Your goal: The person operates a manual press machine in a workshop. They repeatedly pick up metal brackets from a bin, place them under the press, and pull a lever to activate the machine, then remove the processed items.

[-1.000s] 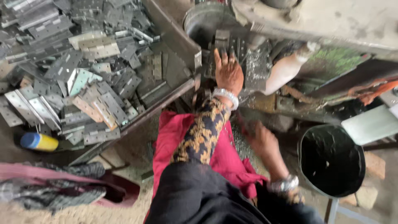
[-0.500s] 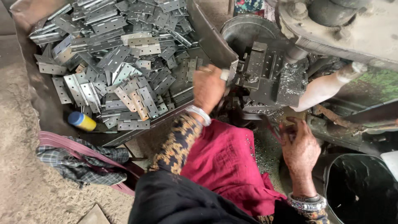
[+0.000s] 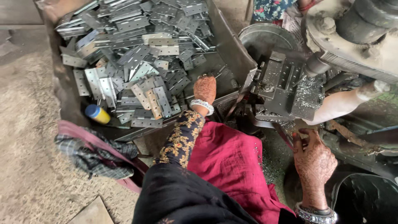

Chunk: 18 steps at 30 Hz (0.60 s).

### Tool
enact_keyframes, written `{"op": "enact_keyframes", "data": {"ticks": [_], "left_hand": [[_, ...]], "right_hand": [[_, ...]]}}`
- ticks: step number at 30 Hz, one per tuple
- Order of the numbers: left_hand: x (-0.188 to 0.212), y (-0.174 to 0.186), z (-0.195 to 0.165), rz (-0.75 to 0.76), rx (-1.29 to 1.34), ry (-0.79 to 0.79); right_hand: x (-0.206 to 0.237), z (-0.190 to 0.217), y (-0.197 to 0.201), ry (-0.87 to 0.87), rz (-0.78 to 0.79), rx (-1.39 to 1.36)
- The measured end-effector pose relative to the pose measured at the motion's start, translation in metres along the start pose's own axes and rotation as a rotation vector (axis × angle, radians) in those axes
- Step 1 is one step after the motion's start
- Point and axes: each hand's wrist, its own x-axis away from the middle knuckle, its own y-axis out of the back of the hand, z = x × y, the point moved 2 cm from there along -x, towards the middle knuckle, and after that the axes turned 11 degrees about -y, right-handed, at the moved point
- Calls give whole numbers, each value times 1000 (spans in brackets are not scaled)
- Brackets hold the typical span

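Hinge plates (image 3: 141, 66), stamped grey metal with punched holes, lie heaped in a dark sheet-metal tray (image 3: 232, 54); they are too many and too overlapped to count, certainly dozens. Left hand (image 3: 205, 89) reaches into the tray's near right corner with its fingers curled down among loose plates; whether it has closed on one cannot be told from this view. Right hand (image 3: 314, 161) rests low beside the press fixture (image 3: 282, 87), fingers bent against a strip or edge below it, grip likewise unclear.

To do the pick well, judged from the layout: take a single plate from the near edge of the heap, by its flat faces and not its sharp cut edges, and lift it clear before swinging toward the fixture, keeping the right hand out from under the die.

Counts: two hands; one tray; one fixture; one round metal tub (image 3: 265, 37) behind it; one black bucket (image 3: 365, 199) at lower right; one yellow-and-blue cylinder (image 3: 97, 114); one checked cloth (image 3: 89, 153).
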Motion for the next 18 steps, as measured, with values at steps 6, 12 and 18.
{"op": "enact_keyframes", "data": {"ticks": [6, 12, 18], "left_hand": [[19, 22, 27, -41, 62, -12], [20, 36, 13, 79, 110, 87], [8, 37, -77, 42, 592, -174]], "right_hand": [[0, 2, -2, 33, -3, -18], [3, 2, 0, 53, -44, 130], [2, -2, 2, 81, -69, 8]]}}
